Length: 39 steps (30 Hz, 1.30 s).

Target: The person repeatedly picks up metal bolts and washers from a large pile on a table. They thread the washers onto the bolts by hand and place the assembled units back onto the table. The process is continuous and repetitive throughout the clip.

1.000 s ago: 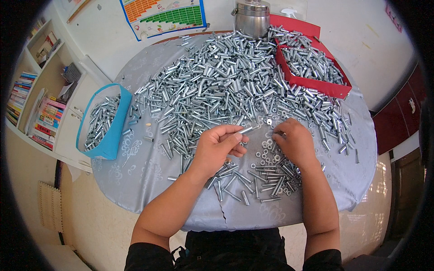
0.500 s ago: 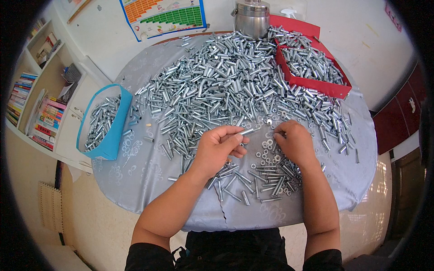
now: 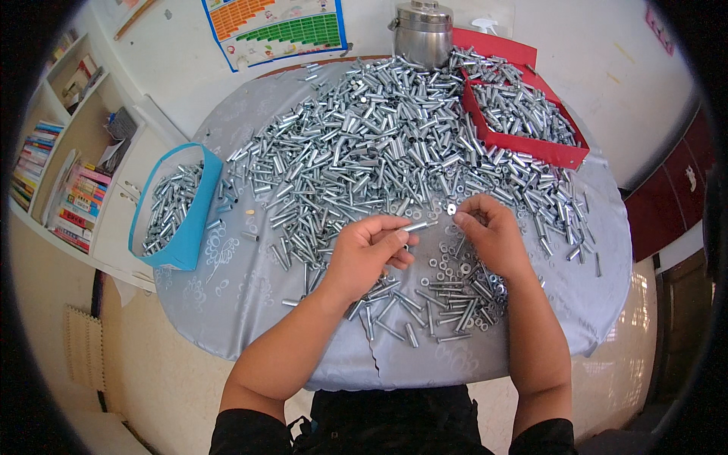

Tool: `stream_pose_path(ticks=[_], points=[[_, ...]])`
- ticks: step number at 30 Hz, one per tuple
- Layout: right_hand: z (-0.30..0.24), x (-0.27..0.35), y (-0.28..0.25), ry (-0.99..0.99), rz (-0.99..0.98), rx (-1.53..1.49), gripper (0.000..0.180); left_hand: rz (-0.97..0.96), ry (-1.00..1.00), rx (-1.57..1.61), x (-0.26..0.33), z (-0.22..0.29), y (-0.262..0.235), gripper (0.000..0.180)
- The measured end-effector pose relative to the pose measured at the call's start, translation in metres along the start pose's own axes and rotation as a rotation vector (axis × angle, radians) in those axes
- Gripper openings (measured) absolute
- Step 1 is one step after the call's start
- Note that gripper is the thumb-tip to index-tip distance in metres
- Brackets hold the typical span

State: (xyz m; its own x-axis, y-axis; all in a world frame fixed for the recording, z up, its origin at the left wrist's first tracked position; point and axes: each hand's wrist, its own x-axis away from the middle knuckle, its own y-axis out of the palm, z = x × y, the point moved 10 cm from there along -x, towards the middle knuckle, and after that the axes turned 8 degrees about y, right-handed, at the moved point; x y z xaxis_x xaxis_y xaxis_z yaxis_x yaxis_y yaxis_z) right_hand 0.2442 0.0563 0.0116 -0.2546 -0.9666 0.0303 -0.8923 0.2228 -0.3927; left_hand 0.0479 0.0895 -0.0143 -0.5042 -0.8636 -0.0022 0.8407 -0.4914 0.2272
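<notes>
My left hand (image 3: 369,252) pinches an expansion bolt (image 3: 416,227), a shiny metal sleeve with a thinner threaded end pointing right. At the fingertips of my right hand (image 3: 491,235) is a flat round washer (image 3: 451,209) with a hole in its middle, gripped between thumb and finger. The washer is a short way right of the bolt's tip, apart from it. Between and below my hands lie loose nuts and washers (image 3: 444,265) and several long bolts (image 3: 453,338). Beyond my hands spreads a large heap of metal sleeves and bolts (image 3: 356,136).
A blue box (image 3: 199,227) of finished-looking metal pieces stands at the left. At the back right is a red box (image 3: 531,150) with more of them, beside a steel pot (image 3: 422,38). A silver-grey cloth (image 3: 265,334) covers the round table. Bookshelves (image 3: 76,152) stand left.
My right hand has lifted its fingers round the washer and turned slightly toward the left hand. The left hand keeps its bolt almost in the same place.
</notes>
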Motion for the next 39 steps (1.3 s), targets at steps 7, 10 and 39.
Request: stream_pose_path(ticks=[7, 10, 39], points=[[-0.005, 0.007, 0.027, 0.05, -0.186, -0.438, 0.009, -0.037, 0.014, 0.008, -0.001, -0.004, 0.003, 0.026], [-0.003, 0.006, 0.027, 0.06, -0.174, -0.405, 0.01, -0.046, 0.005, 0.017, -0.001, -0.004, 0.003, 0.026], [-0.026, 0.018, 0.026, -0.251, -0.161, 0.352, 0.017, 0.042, 0.047, 0.004, -0.001, 0.003, -0.003, 0.024]])
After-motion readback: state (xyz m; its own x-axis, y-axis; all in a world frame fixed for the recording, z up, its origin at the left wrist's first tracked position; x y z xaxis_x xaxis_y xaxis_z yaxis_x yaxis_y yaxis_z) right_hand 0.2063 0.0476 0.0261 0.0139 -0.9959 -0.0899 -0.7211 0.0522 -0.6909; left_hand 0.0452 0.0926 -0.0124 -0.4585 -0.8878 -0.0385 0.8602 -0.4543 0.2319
